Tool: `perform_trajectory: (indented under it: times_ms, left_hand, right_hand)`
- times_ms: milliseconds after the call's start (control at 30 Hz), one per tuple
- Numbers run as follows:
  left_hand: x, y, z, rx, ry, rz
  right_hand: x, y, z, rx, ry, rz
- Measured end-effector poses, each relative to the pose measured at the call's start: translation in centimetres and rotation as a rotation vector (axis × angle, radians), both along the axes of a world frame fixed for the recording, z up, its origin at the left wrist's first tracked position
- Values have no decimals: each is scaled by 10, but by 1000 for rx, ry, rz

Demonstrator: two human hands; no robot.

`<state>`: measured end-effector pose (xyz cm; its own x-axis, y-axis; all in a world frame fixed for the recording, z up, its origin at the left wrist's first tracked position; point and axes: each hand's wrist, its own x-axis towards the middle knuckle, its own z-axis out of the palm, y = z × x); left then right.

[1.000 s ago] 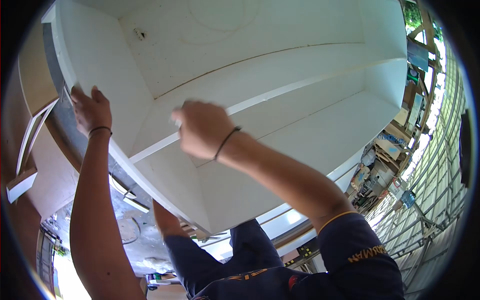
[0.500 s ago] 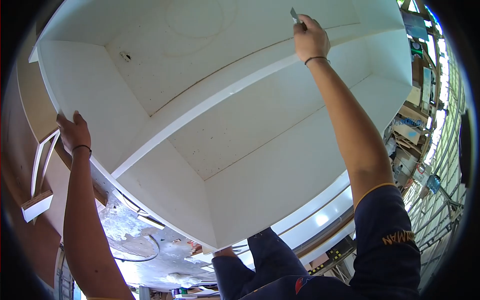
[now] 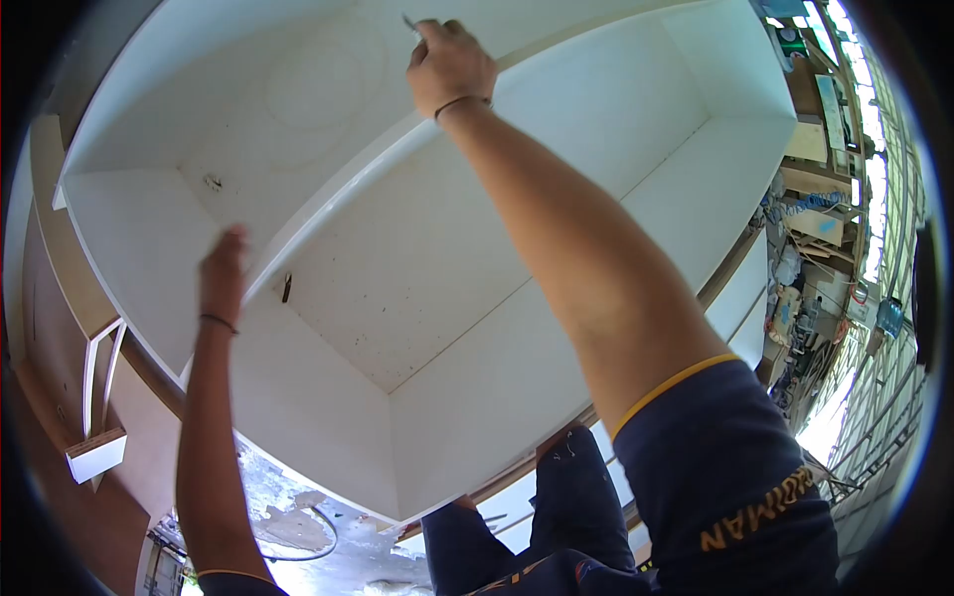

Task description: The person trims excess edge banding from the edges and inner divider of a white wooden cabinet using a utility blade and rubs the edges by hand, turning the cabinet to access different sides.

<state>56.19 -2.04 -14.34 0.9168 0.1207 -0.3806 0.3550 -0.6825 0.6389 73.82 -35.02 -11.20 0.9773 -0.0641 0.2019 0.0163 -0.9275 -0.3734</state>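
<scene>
A white cabinet carcass (image 3: 318, 397) lies before me with its open side toward me, split by a long white divider (image 3: 343, 189). My right hand (image 3: 452, 70) is closed around a small bladed tool (image 3: 408, 22); only its thin metal tip shows, the handle being hidden. That hand is over the divider's far part. My left hand (image 3: 224, 273) is over the left end of the divider, smeared by motion, so its fingers and any contact are unclear. A dark slot (image 3: 287, 288) shows inside the lower compartment, and a small hole (image 3: 212, 183) in the upper one's back panel.
Brown boards (image 3: 60, 268) and a white-edged frame piece (image 3: 96, 452) stand at the left. Shelves with wood offcuts and tools (image 3: 820, 219) line the right side. Below, a cable (image 3: 323, 541) lies on the stained floor. My legs (image 3: 576, 497) are close to the cabinet's near edge.
My right hand has moved left along the divider with the bladed tool. My left hand has left the cabinet's left edge and moved right toward the divider. The view has shifted.
</scene>
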Motion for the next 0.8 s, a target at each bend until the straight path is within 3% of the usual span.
perform_trajectory:
  times_ms: [33,67,267,367,467,500,533,600,667,700,733,800]
  left_hand:
    - [5,-55,28,212,-40,-245]
    - [18,-99,57,249,6,-178]
    - [80,-198,60,229,-35,-209]
    - [113,-252,54,246,-77,-238]
    - [158,-322,54,135,-205,-297]
    - [173,-339,60,63,-204,-317]
    - [179,-340,59,63,-196,-315]
    - [178,-326,59,-97,-299,-336]
    - [142,-258,36,44,28,-48]
    - [105,-200,-17,30,-94,137]
    - [103,-194,6,436,43,132]
    - [107,-214,12,508,-110,212]
  right_hand:
    - [-2,1,1,24,-5,12]
    - [-2,1,0,23,-24,22]
    - [-4,-5,0,275,-67,62]
    - [13,-32,12,973,-150,-24]
    - [53,-154,18,1200,100,-173]
    - [62,-204,20,1100,47,-164]
    - [68,-246,26,1214,34,-259]
    - [85,-331,24,1192,124,-426]
    - [103,-390,36,1098,266,-560]
    - [116,-420,32,1068,311,-495]
    - [128,-431,38,910,340,-440]
    - [153,-441,52,728,370,-393]
